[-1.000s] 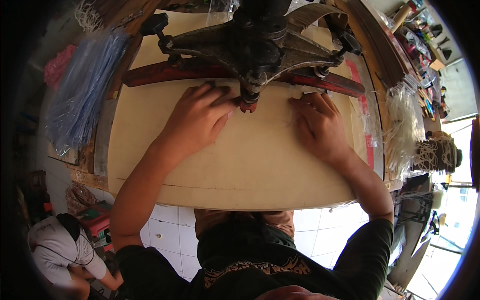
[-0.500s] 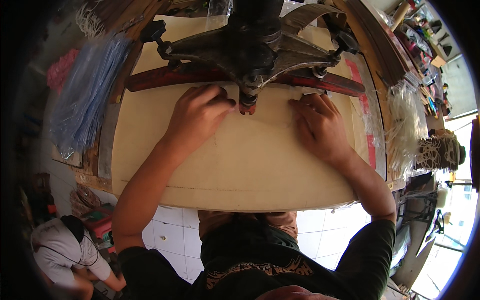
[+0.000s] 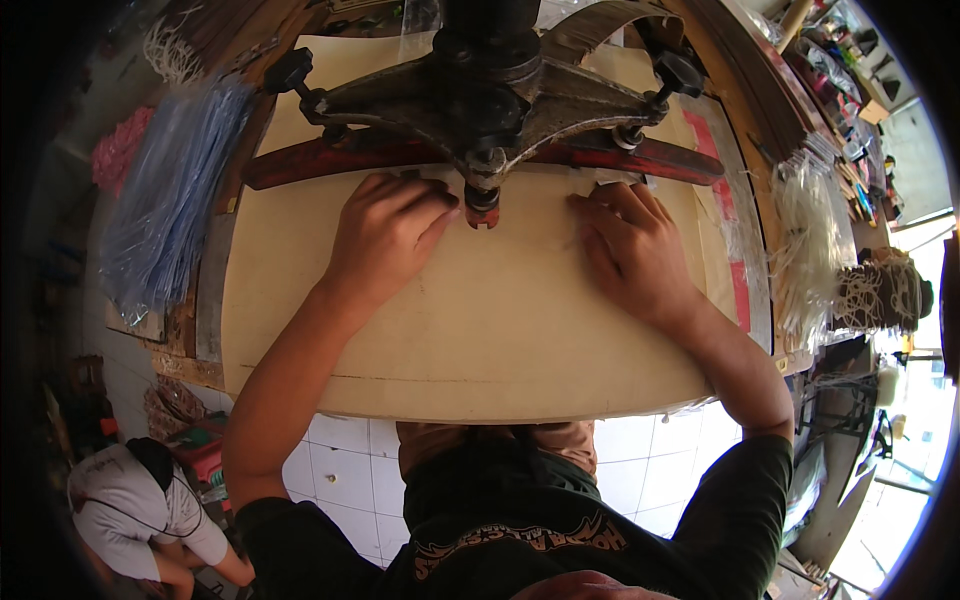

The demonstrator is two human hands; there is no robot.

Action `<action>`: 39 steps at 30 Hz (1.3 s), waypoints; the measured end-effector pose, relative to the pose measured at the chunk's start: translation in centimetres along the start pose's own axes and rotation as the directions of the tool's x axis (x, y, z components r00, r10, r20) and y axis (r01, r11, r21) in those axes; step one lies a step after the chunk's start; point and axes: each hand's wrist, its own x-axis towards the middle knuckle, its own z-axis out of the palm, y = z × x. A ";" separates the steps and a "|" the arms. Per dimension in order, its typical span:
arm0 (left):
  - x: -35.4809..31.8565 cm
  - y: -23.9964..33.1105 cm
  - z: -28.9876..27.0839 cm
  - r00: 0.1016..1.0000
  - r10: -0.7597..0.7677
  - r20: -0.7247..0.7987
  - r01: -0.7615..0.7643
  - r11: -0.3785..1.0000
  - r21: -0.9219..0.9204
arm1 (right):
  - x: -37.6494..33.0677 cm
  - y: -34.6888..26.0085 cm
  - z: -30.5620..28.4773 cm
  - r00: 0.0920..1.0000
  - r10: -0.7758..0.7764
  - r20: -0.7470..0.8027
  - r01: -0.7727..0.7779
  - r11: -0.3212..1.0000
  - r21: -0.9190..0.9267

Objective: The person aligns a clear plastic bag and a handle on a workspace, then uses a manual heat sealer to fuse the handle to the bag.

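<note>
A dark cast-metal press head (image 3: 490,110) with spreading arms stands over a cream-coloured sheet (image 3: 480,330) on the worktop. Beneath its arms a long red bar (image 3: 340,158) runs across from left to right. My left hand (image 3: 385,235) is closed beside the bar, left of the press's middle, thumb and fingers drawn together. On the other side of the middle, my right hand (image 3: 640,245) is also closed, fingers curled in close to the bar. Pale, see-through scraps show by the fingertips, but what either hand pinches is too hidden to name.
Bundled bluish plastic bags (image 3: 175,200) hang at the left edge. Along the right lie white strings (image 3: 810,230), a dark spool (image 3: 885,295) and red tape (image 3: 738,290). Another person (image 3: 140,510) crouches on the tiled floor at lower left. Black knobs (image 3: 290,72) top the press arms.
The press and red bar sit slightly further left in the picture. Both hands keep nearly the same closed pose by the bar. The crouching person has shifted a little.
</note>
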 end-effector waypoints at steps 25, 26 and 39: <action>0.3 0.0 0.0 1.000 0.014 0.022 -0.014 1.000 0.012 | 0.0 0.0 0.1 1.000 0.004 0.011 -0.004 1.000 0.002; 0.3 0.0 0.0 1.000 0.014 0.023 -0.014 1.000 -0.001 | 0.0 0.0 0.1 1.000 0.004 0.011 -0.005 1.000 0.003; 0.4 -0.2 -0.4 0.994 -0.040 0.099 0.054 0.988 -0.145 | -0.1 0.1 0.0 1.000 -0.001 0.014 0.001 1.000 -0.004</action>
